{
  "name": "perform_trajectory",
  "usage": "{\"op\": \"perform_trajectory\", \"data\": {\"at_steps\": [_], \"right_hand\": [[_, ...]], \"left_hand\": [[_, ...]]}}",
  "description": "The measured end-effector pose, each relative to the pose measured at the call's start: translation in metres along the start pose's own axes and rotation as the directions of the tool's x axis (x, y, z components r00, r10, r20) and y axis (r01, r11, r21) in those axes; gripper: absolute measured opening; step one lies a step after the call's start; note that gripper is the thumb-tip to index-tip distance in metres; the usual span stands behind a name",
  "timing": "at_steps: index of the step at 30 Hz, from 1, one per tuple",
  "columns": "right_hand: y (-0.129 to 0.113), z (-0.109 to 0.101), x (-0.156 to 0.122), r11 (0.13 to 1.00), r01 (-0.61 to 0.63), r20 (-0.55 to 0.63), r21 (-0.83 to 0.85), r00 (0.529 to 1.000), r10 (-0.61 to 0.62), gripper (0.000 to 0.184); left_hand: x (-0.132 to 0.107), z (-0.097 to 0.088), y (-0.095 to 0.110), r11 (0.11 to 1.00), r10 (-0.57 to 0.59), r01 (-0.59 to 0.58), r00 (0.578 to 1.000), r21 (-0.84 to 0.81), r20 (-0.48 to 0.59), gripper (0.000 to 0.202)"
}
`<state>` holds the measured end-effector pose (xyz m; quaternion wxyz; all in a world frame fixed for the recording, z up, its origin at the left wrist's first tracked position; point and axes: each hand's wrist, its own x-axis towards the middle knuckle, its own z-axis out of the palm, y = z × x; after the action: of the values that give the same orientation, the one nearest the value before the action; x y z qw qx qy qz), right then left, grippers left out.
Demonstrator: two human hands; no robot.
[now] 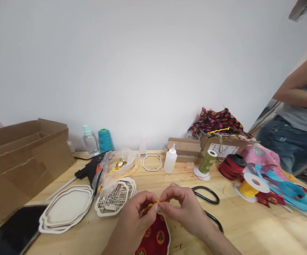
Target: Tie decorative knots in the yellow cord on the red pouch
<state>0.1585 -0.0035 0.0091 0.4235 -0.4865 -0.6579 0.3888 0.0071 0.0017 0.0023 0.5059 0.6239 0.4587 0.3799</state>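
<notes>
Toward the bench's (149,182) near edge, left hand (139,217) and right hand (184,209) both pinch yellow cord (158,202) above red patterned panel (157,235). Cord seems light, soft, maybe slippery; better to hold it with fingertips, close together.

Dark red fabric (155,234) carries orange-ringed motifs with green centres; beyond it, yellow cord (158,202); to its left, cream latticed frames (113,202); to its right, black handles (217,199).

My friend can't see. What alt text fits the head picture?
A left hand and right hand pinch yellow cord at the top of a dark red patterned piece. On the wooden table are a green spool, pale scalloped pieces and a cardboard box; another person stands at right.
</notes>
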Motion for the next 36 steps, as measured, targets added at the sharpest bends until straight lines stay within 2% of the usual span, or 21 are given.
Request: {"op": "perform_trajectory", "data": {"at_steps": [2, 5, 10, 13, 15, 20, 24, 30, 36], "right_hand": [[0.0, 0.001, 0.0, 0.999, -0.02, -0.014, 0.042, 1.0, 0.021, 0.009], [0.0, 0.003, 0.001, 1.0, 0.002, -0.06, -0.012, 0.998, -0.002, 0.01], [0.001, 0.003, 0.0, 0.968, 0.192, -0.071, -0.162, 0.976, -0.206, 0.006], [0.001, 0.003, 0.0, 0.949, 0.253, -0.055, -0.186, 0.962, -0.267, 0.01], [0.002, 0.003, 0.0, 0.957, 0.229, -0.068, -0.176, 0.967, -0.244, 0.009], [0.007, 0.003, 0.0, 0.99, 0.084, -0.105, -0.117, 0.99, -0.096, 0.005], [0.007, 0.002, 0.001, 1.0, 0.018, -0.049, -0.013, 0.999, -0.018, 0.005], [0.006, 0.001, 0.003, 0.999, 0.018, -0.008, 0.031, 1.0, -0.018, 0.007], [0.005, 0.003, 0.001, 0.996, -0.005, -0.04, 0.086, 0.999, 0.008, 0.01]], "left_hand": [[0.0, -0.001, 0.0, 1.0, 0.01, -0.01, 1.0, 0.014, -0.01, 0.011], [0.002, -0.003, 0.0, 1.0, 0.015, -0.014, 0.999, 0.018, -0.03, 0.011], [0.002, -0.003, 0.001, 0.998, 0.018, -0.016, 0.999, 0.06, -0.031, 0.011], [0.002, -0.004, 0.002, 0.997, 0.009, -0.006, 0.999, 0.074, -0.031, 0.011], [0.002, -0.004, 0.002, 0.997, 0.005, -0.002, 0.999, 0.074, -0.035, 0.011], [0.003, -0.003, 0.005, 0.995, 0.0, 0.001, 1.0, 0.097, -0.017, 0.013], [0.002, -0.001, 0.005, 0.999, -0.015, 0.015, 1.0, 0.051, 0.002, 0.013], [0.0, 0.0, -0.005, 0.987, -0.071, 0.081, 0.994, -0.136, 0.077, 0.013], [0.002, -0.003, -0.007, 0.982, -0.067, 0.081, 0.994, -0.168, 0.086, 0.013]]}}
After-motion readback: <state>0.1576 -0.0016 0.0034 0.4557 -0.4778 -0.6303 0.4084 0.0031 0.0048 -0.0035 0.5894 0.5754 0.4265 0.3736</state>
